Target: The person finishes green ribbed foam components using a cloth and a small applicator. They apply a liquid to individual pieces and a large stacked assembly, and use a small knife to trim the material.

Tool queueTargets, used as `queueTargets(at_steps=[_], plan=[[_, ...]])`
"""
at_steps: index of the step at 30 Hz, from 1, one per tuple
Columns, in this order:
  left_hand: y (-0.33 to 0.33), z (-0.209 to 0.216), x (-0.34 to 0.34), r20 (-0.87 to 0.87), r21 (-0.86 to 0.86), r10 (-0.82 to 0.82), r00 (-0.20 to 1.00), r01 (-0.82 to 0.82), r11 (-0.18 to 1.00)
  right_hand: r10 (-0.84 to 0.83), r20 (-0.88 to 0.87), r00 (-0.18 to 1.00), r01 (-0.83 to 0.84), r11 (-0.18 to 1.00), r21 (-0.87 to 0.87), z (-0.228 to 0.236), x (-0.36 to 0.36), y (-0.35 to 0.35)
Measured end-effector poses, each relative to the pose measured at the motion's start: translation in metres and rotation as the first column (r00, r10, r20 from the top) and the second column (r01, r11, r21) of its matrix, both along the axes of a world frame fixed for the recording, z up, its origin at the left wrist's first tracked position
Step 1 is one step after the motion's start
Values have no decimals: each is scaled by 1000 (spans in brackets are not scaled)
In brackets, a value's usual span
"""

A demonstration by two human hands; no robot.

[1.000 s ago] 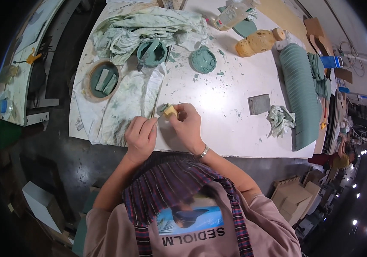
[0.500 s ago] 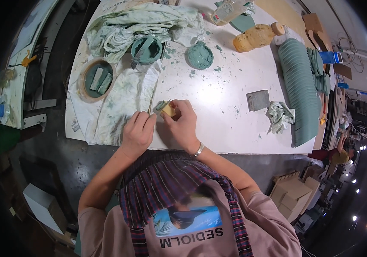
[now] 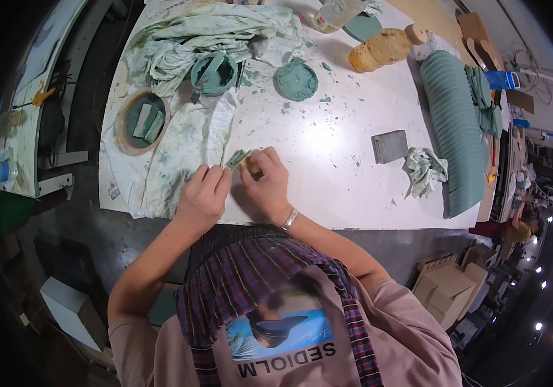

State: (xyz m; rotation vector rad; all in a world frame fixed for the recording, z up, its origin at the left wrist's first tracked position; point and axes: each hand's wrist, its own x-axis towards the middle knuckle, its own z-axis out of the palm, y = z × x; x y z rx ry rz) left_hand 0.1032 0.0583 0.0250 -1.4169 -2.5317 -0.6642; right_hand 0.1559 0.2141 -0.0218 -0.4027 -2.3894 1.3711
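White worktable (image 3: 328, 148), both hands, left hand (image 3: 200, 197) and right hand (image 3: 265, 184), pinched on a small green-stained piece (image 3: 237, 158), grey square pad (image 3: 390, 146) well apart.

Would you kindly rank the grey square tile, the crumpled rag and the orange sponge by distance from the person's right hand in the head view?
From the right hand:
1. Grey square tile, to its right on the white table.
2. Crumpled rag, just beyond the tile, farther right.
3. Orange sponge, far up the table, near its far edge.

White worktable (image 3: 328, 148) carries stained cloths (image 3: 186, 135), bowls (image 3: 141, 119), grey tile (image 3: 390, 146).
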Motion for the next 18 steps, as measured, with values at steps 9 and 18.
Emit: queueTargets(at_steps=[9,18], plan=[[14,-12,-3,28,45,23,999,-24,999,52,-81,995,-50,998,26,-8,-1,3],[2,-8,0,66,41,-4,998,1,999,37,-104,994,-36,999,8,-11,-3,2]])
